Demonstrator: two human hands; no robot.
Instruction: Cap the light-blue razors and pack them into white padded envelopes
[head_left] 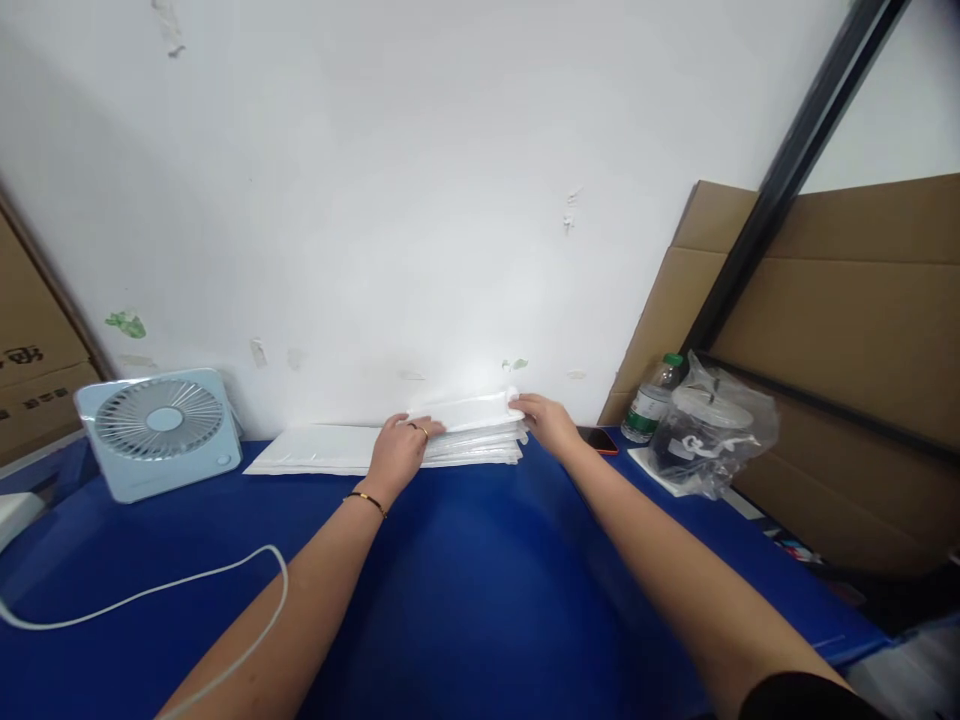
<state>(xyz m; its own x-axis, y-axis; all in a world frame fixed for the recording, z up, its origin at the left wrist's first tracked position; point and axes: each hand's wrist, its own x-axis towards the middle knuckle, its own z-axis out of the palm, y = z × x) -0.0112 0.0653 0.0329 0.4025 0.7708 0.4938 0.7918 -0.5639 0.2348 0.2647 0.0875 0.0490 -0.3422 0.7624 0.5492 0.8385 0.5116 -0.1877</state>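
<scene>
Our left hand [399, 447] lay palm down on the near left end of a stack of white padded envelopes [480, 432], fingers curled over its top edge in a light grasp; a ring and a thin bracelet showed on that hand. Our right hand [546, 420] pinched the top envelope at the stack's right end, at about two o'clock from the left hand, lifting that corner slightly. The stack sat at twelve o'clock on the blue table [465, 580], hard against the white wall [420, 180], so there was no room behind it.

At nine o'clock from the stack, more flat white envelopes [311, 450] lay spread along the wall, touching the stack. Farther toward nine o'clock stood a pale blue desk fan [159, 430], and a white cable [150, 595] looped across the table at seven o'clock.

At three o'clock, just beside the right hand, a dark phone with an orange edge [598, 438] lay flat. Beyond it stood a plastic bottle with a green cap [654, 398] and a clear bag over a dark container [709, 425]. Brown cardboard [847, 330] leaned behind them.

The broad middle of the table between our forearms lay bare toward six o'clock. The table's right edge slanted off at four o'clock.
</scene>
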